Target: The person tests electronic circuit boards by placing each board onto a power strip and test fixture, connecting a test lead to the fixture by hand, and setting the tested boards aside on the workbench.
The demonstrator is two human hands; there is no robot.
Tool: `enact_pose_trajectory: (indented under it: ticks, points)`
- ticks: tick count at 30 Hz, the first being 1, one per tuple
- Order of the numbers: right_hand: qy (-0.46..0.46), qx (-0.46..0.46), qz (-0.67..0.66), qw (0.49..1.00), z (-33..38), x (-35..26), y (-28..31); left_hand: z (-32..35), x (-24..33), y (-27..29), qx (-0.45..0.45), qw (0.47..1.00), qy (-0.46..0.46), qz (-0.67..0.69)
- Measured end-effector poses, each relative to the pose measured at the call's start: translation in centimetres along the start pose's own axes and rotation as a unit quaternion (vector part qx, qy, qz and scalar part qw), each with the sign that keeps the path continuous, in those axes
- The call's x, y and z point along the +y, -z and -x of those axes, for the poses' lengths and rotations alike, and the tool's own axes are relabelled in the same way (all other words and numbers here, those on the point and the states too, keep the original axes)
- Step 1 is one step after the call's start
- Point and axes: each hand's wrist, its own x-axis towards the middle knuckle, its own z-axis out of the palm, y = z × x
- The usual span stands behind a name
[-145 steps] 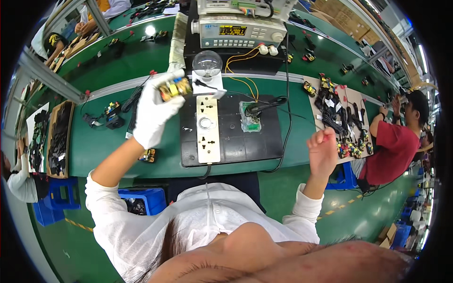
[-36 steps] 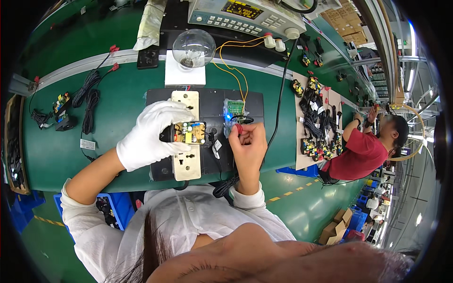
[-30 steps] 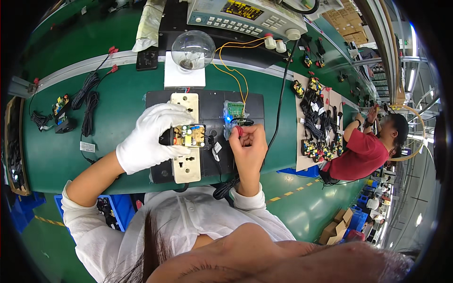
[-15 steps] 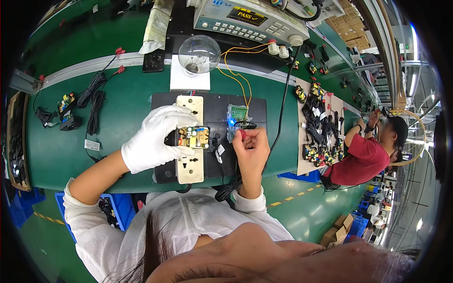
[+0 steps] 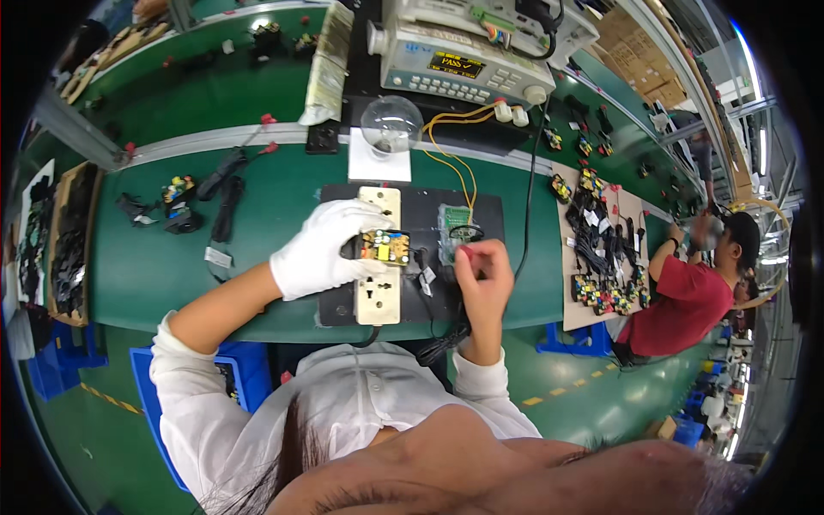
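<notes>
My left hand (image 5: pixel 319 251), in a white glove, is closed round a power adapter (image 5: pixel 390 247) whose yellow-and-black circuit board lies bare. It holds the adapter over a cream socket strip (image 5: pixel 378 305); its underside, where it meets the strip, is hidden. My bare right hand (image 5: pixel 486 279) pinches a red plug (image 5: pixel 464 252) at the near edge of a small green circuit board (image 5: pixel 457 221). A black cable (image 5: pixel 446 340) with a white tag hangs between the two hands. Whether the plug touches the board's contacts cannot be made out.
A clear bulb (image 5: pixel 391 124) on a white base stands behind the strip. Beyond it is a grey test meter (image 5: pixel 463 69), linked by orange wires (image 5: pixel 446 159). Coiled cables (image 5: pixel 227 202) lie left. More adapters fill a cardboard sheet (image 5: pixel 577 311) at right, near a co-worker in red (image 5: pixel 687 287).
The view has shifted, so the bench sits further right and slightly lower in the picture. A blue light on the green board no longer shows. Both hands keep their holds.
</notes>
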Motion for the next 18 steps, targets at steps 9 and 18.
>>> enact_pose_trajectory:
  ticks: [9,18]
  points:
    - [-0.122,-0.227,-0.422,0.869,2.9,-4.3,8.4,-1.8,4.5,0.1,0.024,0.982,0.023,-0.183]
    - [-0.054,-0.279,-0.356,0.890,7.6,-1.7,3.7,-6.3,12.1,-1.9,-0.133,0.975,-0.079,-0.161]
